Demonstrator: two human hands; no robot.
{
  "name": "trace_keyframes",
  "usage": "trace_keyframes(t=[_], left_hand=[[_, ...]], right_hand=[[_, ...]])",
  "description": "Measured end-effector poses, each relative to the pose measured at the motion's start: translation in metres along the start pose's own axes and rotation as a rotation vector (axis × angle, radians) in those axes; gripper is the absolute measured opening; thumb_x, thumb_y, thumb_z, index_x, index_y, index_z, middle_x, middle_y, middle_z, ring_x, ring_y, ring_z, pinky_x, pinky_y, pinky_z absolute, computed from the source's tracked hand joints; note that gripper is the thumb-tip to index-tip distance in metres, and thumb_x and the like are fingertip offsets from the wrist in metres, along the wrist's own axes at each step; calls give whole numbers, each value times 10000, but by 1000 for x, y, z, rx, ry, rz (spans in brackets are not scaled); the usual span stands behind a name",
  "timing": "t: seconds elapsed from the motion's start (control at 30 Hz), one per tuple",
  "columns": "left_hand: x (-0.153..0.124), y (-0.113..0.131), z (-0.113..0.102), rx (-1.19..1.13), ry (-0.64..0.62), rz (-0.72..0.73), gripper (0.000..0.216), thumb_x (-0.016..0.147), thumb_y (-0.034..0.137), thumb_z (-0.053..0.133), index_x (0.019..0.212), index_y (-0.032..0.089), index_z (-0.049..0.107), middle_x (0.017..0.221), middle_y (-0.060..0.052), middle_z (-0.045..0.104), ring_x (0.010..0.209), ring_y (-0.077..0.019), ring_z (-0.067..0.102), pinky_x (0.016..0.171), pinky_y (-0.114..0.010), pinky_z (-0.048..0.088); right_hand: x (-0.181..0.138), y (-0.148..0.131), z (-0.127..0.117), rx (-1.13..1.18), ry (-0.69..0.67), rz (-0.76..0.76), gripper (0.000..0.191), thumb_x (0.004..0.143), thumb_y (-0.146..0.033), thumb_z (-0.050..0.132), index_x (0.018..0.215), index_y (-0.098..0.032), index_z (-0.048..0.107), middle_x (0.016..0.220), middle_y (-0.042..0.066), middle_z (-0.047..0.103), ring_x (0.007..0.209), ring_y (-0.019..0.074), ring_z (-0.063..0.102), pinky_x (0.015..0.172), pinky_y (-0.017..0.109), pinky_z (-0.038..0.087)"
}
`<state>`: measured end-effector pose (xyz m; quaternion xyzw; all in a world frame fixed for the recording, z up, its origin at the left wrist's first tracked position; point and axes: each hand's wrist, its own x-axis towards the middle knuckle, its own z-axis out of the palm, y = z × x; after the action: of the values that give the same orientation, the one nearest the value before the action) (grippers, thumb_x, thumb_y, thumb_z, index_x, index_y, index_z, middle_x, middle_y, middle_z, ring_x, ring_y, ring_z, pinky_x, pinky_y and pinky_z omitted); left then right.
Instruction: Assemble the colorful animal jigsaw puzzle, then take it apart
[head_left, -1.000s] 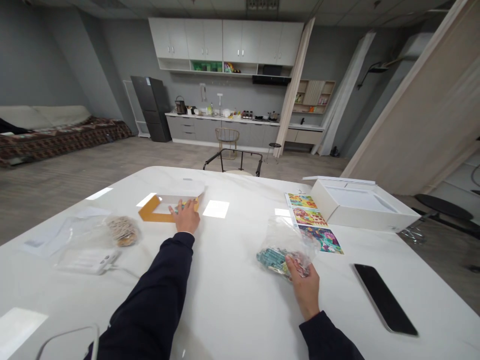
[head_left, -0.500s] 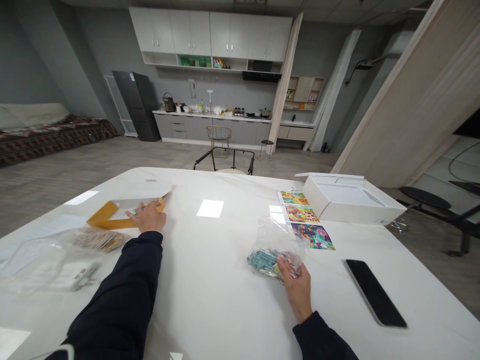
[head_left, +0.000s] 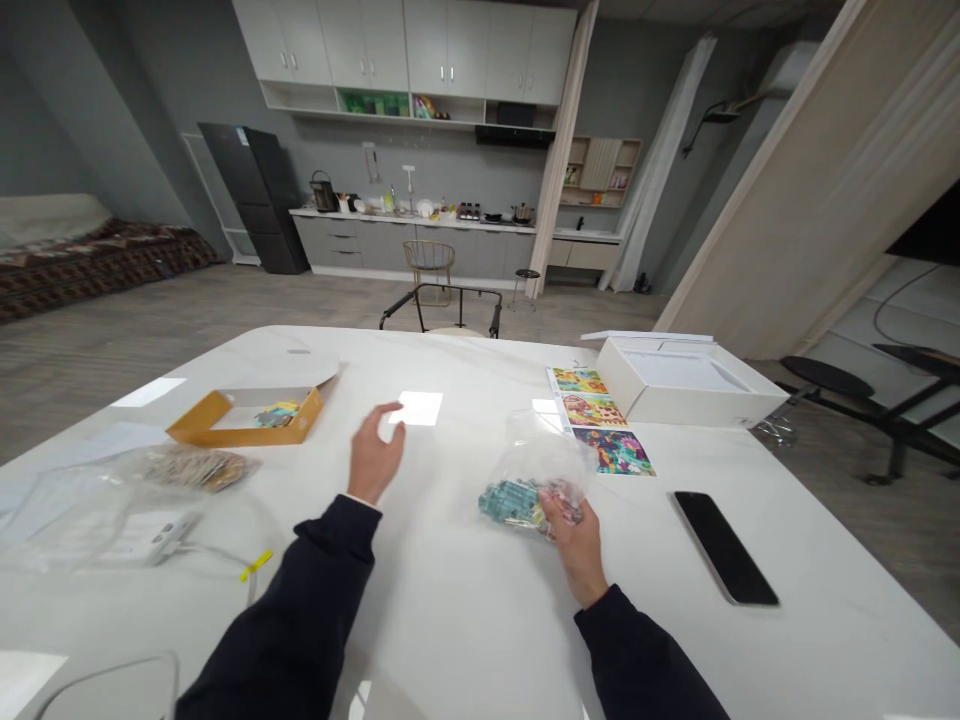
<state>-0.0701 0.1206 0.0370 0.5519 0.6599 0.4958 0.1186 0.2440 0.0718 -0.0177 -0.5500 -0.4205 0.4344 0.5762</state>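
My right hand is closed on a clear plastic bag of puzzle pieces, teal ones at the left and reddish ones under my fingers. My left hand hovers over the middle of the table, thumb and fingers apart, holding nothing. To its left stands a shallow yellow-orange box, and a few colourful puzzle pieces lie inside it. Nearer me is another clear bag with brownish pieces. Three colourful picture sheets lie beyond the bag in my right hand.
An open white box stands at the back right of the white table. A black phone lies on the right. At left are a white charger and a cable with a yellow tie. A chair stands beyond the far edge.
My left hand has come out of the yellow-orange box and moved right, its fingers opened; pieces now show in the box. My right hand still grips the bag. The view has shifted slightly.
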Motion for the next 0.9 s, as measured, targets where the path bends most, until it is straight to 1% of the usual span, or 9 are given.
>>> trace_keyframes(t=[0.1,0.17,0.27,0.37,0.43,0.53,0.7,0.8,0.9], left_hand=[[-74,41,39,-585,-420,-101,456,932,440,630,1330,235,541,1407,-125,615,1249,-289,629,1071,-454,498],[-117,55,57,-812,-536,-199,620,852,457,762,1379,243,514,1379,-137,639,1239,-306,640,1076,-449,496],[-148,61,66,-961,-524,-342,597,771,450,850,1254,187,617,1266,-154,707,1194,-336,666,1081,-467,494],[-140,53,56,-1005,-417,-550,563,772,482,830,1207,173,652,1210,-151,733,1138,-347,688,984,-482,549],[-126,43,43,-1018,-425,-643,580,757,487,818,1213,169,654,1199,-148,737,1120,-356,693,914,-469,575],[-106,25,26,-925,-546,-618,545,717,431,828,1161,152,679,1173,-140,748,1137,-356,686,960,-439,547],[-92,14,16,-513,-588,-320,492,850,529,709,1215,202,663,1224,-93,721,1249,-325,615,1092,-414,441],[-88,26,13,-210,-584,-139,410,981,574,478,1030,223,684,985,-69,735,1027,-304,673,957,-407,477],[-82,51,9,86,-565,-6,467,1043,504,306,803,248,615,739,-55,652,770,-272,648,783,-384,453]], right_hand=[[-12,0,7,144,-102,46,478,798,-566,775,1055,-165,729,1001,98,776,950,286,726,895,434,578],[-22,0,14,242,-192,78,494,853,-602,708,1126,-190,722,1082,104,768,1022,293,717,933,447,567],[-35,-1,20,286,-313,103,506,871,-606,695,1218,-237,697,1171,94,752,1109,295,696,1008,463,534],[-36,-4,19,269,-403,53,500,853,-544,753,1250,-251,672,1262,91,720,1213,298,649,1111,473,459],[-30,-8,13,333,-377,42,528,851,-546,755,1285,-267,642,1342,90,684,1295,295,601,1158,477,411],[-18,-13,5,509,-295,164,580,867,-661,671,1320,-305,606,1428,86,634,1350,294,569,1153,504,418],[-11,-13,4,540,-362,525,566,896,-713,575,1214,-253,664,1339,131,683,1203,324,678,1002,527,536],[-15,-12,8,545,-405,600,454,899,-581,661,1213,-254,665,1317,108,691,1213,297,673,987,475,550],[-18,-11,11,562,-448,597,408,914,-538,656,1217,-266,664,1298,91,697,1233,280,658,987,476,551]])
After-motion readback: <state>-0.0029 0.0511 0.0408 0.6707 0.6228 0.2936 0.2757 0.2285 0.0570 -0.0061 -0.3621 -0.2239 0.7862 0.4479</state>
